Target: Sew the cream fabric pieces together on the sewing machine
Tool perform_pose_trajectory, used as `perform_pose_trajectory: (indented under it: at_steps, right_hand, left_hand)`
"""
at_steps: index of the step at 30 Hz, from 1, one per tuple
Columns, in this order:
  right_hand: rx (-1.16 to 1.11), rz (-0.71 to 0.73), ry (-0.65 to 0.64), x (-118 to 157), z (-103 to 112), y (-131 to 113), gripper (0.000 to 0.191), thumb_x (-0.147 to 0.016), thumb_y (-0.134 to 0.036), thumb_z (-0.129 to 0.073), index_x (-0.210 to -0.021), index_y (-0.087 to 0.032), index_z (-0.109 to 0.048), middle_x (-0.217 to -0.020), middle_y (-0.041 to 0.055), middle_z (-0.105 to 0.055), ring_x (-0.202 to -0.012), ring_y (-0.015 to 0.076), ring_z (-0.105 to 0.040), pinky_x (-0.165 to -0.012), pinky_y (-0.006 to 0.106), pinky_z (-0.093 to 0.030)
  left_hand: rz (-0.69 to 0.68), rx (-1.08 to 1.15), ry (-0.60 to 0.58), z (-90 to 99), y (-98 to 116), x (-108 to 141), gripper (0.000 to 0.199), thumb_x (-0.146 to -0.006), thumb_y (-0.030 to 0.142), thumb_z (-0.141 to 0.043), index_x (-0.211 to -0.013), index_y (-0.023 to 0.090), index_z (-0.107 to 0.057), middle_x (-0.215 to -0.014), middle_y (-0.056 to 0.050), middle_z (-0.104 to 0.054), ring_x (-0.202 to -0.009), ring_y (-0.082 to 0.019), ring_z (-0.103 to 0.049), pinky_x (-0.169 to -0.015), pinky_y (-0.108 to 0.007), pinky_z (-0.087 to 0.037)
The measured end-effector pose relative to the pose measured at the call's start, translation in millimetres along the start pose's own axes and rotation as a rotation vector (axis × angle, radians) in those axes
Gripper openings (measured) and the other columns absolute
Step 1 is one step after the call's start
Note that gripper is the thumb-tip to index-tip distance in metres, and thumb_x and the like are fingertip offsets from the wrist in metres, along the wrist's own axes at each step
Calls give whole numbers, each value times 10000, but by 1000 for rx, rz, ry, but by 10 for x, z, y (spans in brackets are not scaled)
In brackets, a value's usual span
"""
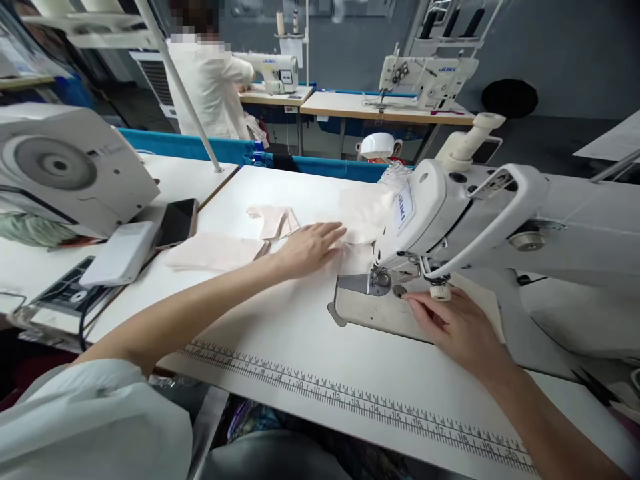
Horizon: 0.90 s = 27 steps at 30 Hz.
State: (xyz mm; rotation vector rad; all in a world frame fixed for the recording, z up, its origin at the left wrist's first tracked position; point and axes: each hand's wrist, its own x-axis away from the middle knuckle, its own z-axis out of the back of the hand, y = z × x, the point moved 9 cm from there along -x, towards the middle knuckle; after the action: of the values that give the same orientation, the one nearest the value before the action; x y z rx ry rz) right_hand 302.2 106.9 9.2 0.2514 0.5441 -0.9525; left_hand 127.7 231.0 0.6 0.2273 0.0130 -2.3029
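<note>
My left hand (pixel 315 248) lies palm down on the table left of the sewing machine (pixel 440 207), fingers stretched out. It rests at the edge of pale pink fabric (pixel 363 207), which spreads back behind the machine head. My right hand (pixel 457 323) is low over the machine bed, right of the needle area. Its thumb and fingers are drawn together beside a small dark round part (pixel 399 291) in the bed. Whatever is between those fingertips, if anything, is too small to make out. Left of my left hand are a folded pink fabric stack (pixel 215 252) and a smaller cut piece (pixel 274 221).
A phone (pixel 177 222) and a white box-shaped device (pixel 120 253) lie at the left, near a second machine (pixel 70 170). A printed ruler (pixel 350 400) runs along the front edge. Beyond, a person in white (pixel 207 87) sits at another sewing machine (pixel 280 72).
</note>
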Motion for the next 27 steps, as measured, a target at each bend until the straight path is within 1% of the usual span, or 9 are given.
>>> perform_pose_trajectory:
  at_steps: [2,4,6,9,13,17,19,24,27]
  right_hand:
    - [-11,9,12,10,19,2,295,-982,-241,-417,-792,-201,-639,-498,-44,-583,-483,121,-529,-686,299,-415]
    - [-6,12,22,18,23,13,285,-977,-241,-428,-799,-197,-646,-536,-32,-618,-500,123,-550,-699,299,-423]
    - [4,-5,-2,23,-12,34,286,-976,-250,-429,-816,-196,-660,-568,-23,-642,-504,123,-553,-706,300,-433]
    - [-6,-47,-72,30,-94,64,269,-968,-257,-441,-863,-194,-681,-596,-21,-664,-481,116,-538,-683,294,-445]
    - [-36,-82,-103,35,-125,79,237,-952,-256,-462,-932,-199,-692,-632,-14,-692,-466,117,-536,-663,297,-466]
    - [-69,-101,-101,33,-112,89,188,-938,-247,-500,-995,-222,-677,-784,5,-740,-499,124,-572,-679,323,-489]
    - [-68,-113,-120,37,-127,102,191,-939,-248,-499,-1029,-233,-667,-788,1,-736,-529,131,-598,-700,340,-500]
    - [-47,-129,-129,54,-162,120,195,-937,-246,-504,-1056,-236,-659,-894,22,-745,-743,182,-685,-756,372,-515]
    - [-81,-134,-132,66,-189,111,208,-933,-231,-516,-1085,-220,-658,-931,36,-747,-800,195,-697,-824,395,-513]
  left_hand:
    - [97,-6,7,167,-340,95,344,-954,268,-386,-1206,160,-593,-1244,-83,-619,-1028,-180,-629,-830,-275,-502]
    - [200,-23,9,303,-707,222,296,-890,244,-421,-990,136,-677,-1025,-94,-681,-869,-203,-660,-710,-283,-504]
    - [255,-27,2,360,-996,336,275,-837,275,-469,-911,127,-689,-926,-101,-684,-873,-235,-657,-703,-294,-494]
    - [278,-1,-32,291,-1225,430,282,-783,343,-517,-869,140,-691,-899,-89,-685,-857,-227,-655,-693,-268,-476]
    - [296,22,-50,193,-1291,433,319,-787,375,-471,-848,150,-689,-927,-80,-688,-773,-197,-644,-644,-243,-424]
    - [310,30,-99,168,-1323,394,316,-765,355,-464,-834,151,-696,-911,-74,-701,-756,-190,-632,-651,-230,-397]
    - [337,68,-115,175,-1370,384,305,-745,340,-478,-825,153,-704,-883,-64,-709,-747,-186,-627,-657,-228,-398]
    - [496,283,-61,290,-1512,420,293,-742,347,-545,-869,154,-725,-805,-35,-698,-755,-179,-625,-631,-228,-406]
    - [475,491,-52,311,-1330,434,280,-770,364,-573,-867,151,-726,-801,-31,-699,-761,-172,-638,-629,-233,-433]
